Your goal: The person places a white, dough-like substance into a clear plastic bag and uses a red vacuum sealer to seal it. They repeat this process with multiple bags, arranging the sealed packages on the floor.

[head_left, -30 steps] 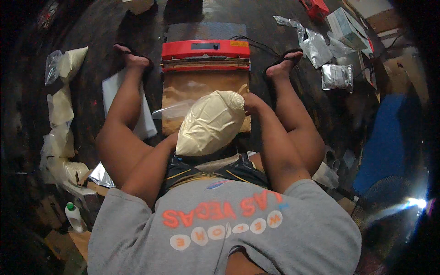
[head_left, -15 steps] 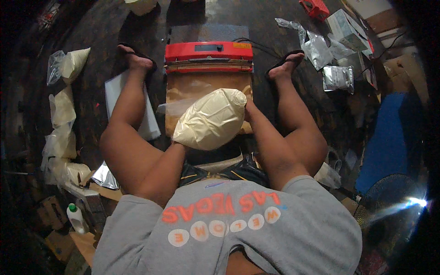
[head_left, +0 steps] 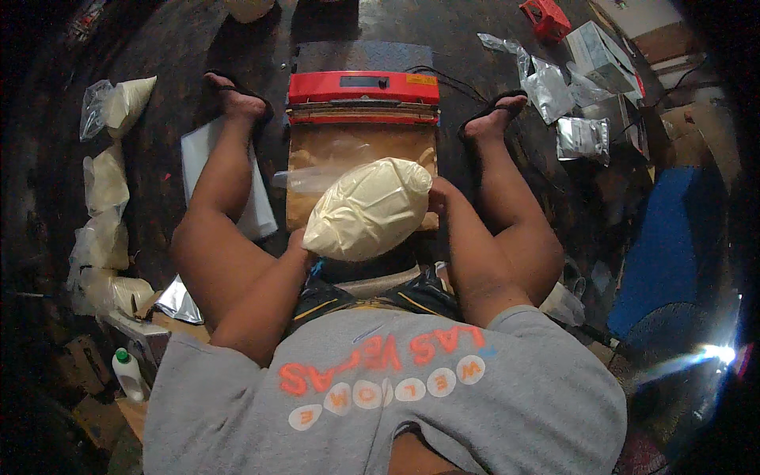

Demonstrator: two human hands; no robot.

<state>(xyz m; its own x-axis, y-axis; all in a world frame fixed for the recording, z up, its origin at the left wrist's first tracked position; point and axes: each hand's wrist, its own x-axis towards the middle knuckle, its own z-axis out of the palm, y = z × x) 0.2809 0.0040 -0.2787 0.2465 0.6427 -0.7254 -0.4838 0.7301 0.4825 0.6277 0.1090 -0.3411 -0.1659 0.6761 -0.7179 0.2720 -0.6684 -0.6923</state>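
Observation:
A plump clear plastic bag of pale cream powder [head_left: 368, 210] is held up between my hands, tilted with its right end farther away. My left hand [head_left: 298, 241] grips its near left corner, most of the fingers hidden behind it. At the far right end my right hand [head_left: 438, 195] is closed on the bag's edge, its fingers partly covered. Beyond the bag lies a red bag sealer [head_left: 362, 89] with a dark panel and a sealing bar. Brown cardboard [head_left: 317, 146] extends from the sealer toward me, under the bag; a clear plastic flap [head_left: 297, 179] shows at its left.
Several filled powder bags [head_left: 105, 182] line the left side. White sheets [head_left: 229, 190] lie beside my left leg. Silver pouches [head_left: 583, 138], a white box [head_left: 603, 59] and a red basket [head_left: 546, 20] sit far right. A green-capped bottle [head_left: 129, 374] stands near left.
The bag has shifted slightly right, and more of my right hand shows beside it. My left elbow has moved outward a little. Both hands keep hold of the bag.

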